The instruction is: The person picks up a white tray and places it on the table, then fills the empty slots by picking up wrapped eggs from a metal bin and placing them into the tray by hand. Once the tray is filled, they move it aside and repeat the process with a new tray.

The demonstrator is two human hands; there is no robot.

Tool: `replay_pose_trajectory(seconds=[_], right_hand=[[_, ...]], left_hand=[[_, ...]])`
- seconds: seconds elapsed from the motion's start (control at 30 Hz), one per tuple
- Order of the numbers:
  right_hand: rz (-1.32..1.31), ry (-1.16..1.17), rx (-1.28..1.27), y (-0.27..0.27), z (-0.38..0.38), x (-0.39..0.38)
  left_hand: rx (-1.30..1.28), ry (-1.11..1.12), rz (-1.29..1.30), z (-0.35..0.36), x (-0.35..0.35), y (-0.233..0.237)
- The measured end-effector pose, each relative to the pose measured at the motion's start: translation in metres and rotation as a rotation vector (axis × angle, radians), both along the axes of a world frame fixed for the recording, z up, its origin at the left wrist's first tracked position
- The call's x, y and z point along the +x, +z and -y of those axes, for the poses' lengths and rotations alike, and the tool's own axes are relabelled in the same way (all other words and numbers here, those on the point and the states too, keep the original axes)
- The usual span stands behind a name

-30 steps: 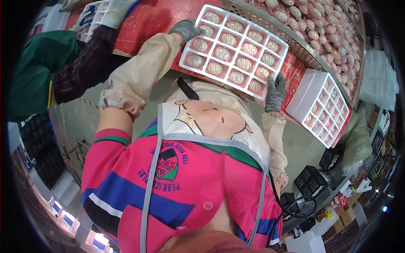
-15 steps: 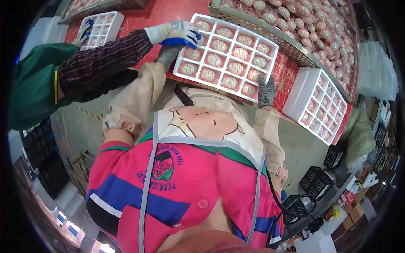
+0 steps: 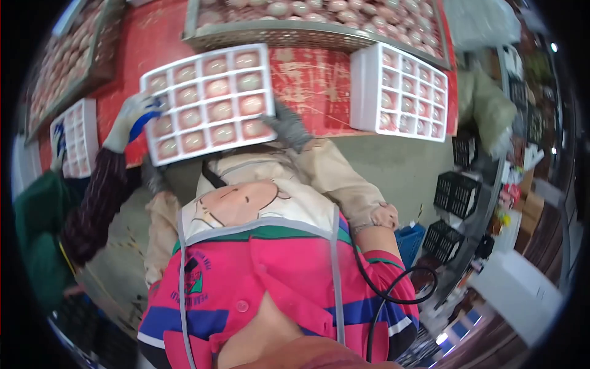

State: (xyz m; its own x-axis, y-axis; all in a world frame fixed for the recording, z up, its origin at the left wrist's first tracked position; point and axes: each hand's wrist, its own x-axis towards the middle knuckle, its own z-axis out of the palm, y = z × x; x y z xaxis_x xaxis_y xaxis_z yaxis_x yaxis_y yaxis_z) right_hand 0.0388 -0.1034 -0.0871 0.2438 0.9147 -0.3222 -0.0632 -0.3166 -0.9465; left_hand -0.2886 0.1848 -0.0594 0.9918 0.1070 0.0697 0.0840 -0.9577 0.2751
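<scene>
A white divided tray [image 3: 212, 149], its compartments holding round pinkish-white items in wrapping, is at the near edge of the red table. My right hand [image 3: 289, 126], in a grey glove, grips the tray's right side, with fingertips over its rim. On the left, my left hand [image 3: 154, 176], also grey-gloved, is below the tray's lower left corner; its fingers are mostly hidden. A co-worker's white and blue gloved hand [image 3: 135, 118] touches the tray's left side.
Metal bins [image 3: 276, 27] of wrapped round items stand at the back and upper left. Another filled white tray [image 3: 364, 89] sits on the red table [image 3: 313, 92] at right. The co-worker's other hand [image 3: 59, 144] is by a tray [image 3: 91, 132] at far left.
The view has swung to the right, so everything sits further left. The held tray has changed its tilt. My right hand now shows more over its right rim.
</scene>
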Motion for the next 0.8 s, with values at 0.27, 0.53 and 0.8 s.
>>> replay_pose_trajectory(seconds=[0.27,0.53,0.8], right_hand=[[0.485,0.522,0.091,0.031,0.002,-0.02],[0.511,0.042,0.25,0.11,0.049,0.134],[0.718,-0.819,0.086,0.109,0.173,0.364]], left_hand=[[-1.179,1.699,0.364,0.21,-0.081,-0.064],[-0.969,1.06,0.129,0.255,0.165,0.036],[-0.996,0.763,0.331,0.247,0.456,0.002]])
